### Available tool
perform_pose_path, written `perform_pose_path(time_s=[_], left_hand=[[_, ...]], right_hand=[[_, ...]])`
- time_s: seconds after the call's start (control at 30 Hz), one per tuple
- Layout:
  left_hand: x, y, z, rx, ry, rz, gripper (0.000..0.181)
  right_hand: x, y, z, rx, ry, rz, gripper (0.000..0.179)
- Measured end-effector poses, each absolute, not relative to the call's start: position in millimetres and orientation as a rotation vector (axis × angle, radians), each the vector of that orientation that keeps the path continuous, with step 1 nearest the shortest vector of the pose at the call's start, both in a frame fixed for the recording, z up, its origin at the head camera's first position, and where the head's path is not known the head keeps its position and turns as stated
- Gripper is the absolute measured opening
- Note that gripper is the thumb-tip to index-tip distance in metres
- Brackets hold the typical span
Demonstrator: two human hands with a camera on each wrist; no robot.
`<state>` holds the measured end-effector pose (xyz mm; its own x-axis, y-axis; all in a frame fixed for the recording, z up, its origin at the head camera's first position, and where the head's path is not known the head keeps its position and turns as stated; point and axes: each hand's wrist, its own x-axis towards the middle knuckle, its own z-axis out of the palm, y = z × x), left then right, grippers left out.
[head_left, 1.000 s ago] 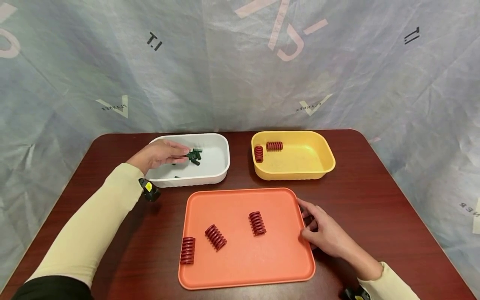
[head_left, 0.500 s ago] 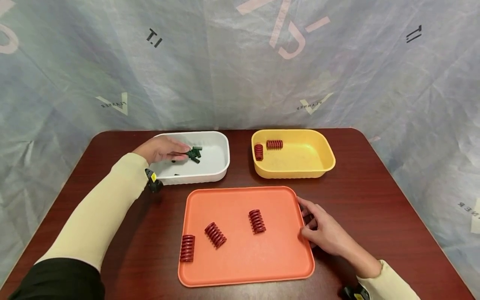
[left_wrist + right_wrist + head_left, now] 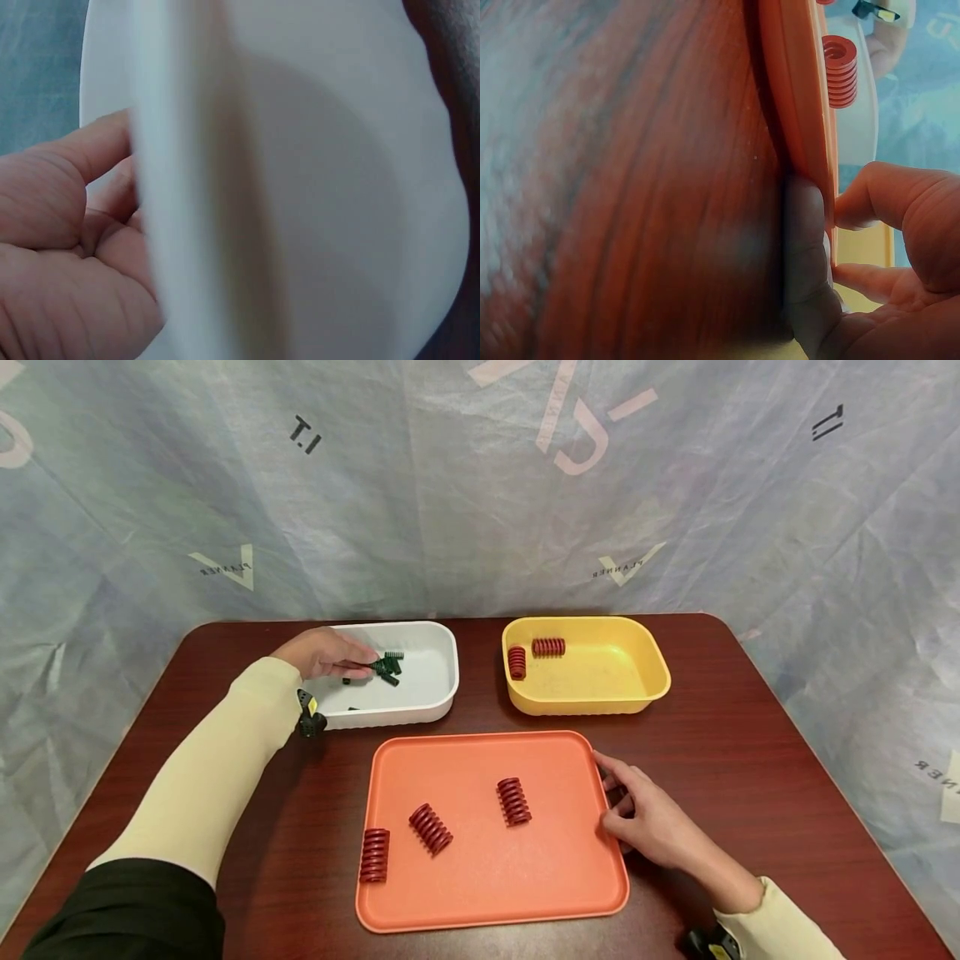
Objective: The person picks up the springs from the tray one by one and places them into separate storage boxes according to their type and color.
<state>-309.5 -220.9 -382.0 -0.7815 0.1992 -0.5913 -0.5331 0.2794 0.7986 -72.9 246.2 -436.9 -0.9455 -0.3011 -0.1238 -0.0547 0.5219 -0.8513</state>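
Note:
My left hand (image 3: 326, 653) reaches into the white bin (image 3: 442, 693), its finger and thumb pinching at a small dark green spring (image 3: 379, 666) in a little heap of green springs. In the left wrist view the bin's blurred near wall hides the fingertips of the left hand (image 3: 67, 232). At the right edge of the orange tray (image 3: 487, 893), my right hand (image 3: 652, 818) grips the rim between thumb and fingers. Three larger red springs lie on that tray: one at the left edge (image 3: 374, 856), a tilted one (image 3: 431, 829) and another (image 3: 513, 802) near the middle.
A yellow bin (image 3: 600, 681) stands at the back right with two red springs (image 3: 549, 647) in its left part. Both bins and the tray sit on a dark reddish wooden table (image 3: 750, 760). Behind it hangs a grey printed sheet (image 3: 465, 510).
The left forearm has shifted slightly right and up, while the fingers stay at the green springs. My right hand keeps its place on the tray.

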Motion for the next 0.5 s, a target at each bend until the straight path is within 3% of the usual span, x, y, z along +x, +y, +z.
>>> perform_pose_path(time_s=[0.5], left_hand=[[-302,-226,-367,-0.215,2.031,1.561,0.042]], right_hand=[[-73,246,-436,-0.310,2.523,-1.380,0.083]])
